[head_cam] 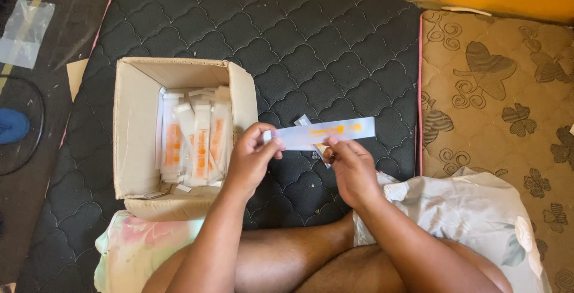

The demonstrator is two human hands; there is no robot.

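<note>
A long flat white card strip with orange print (335, 131) is held level above the black quilted mattress (311, 48). My left hand (251, 158) pinches its left end between thumb and fingers. My right hand (353, 170) grips the strip's lower edge near the middle. A small piece of clear wrapper (303, 120) lies on the mattress just behind the strip. To the left stands an open cardboard box (134, 125) holding several similar white and orange strips (197, 143), stacked upright.
A tan patterned mattress (496, 95) adjoins on the right. My bare legs and floral cloth (472, 209) fill the foreground. A clear plastic bag (24, 33) and a blue object (12, 125) lie on the dark floor at left.
</note>
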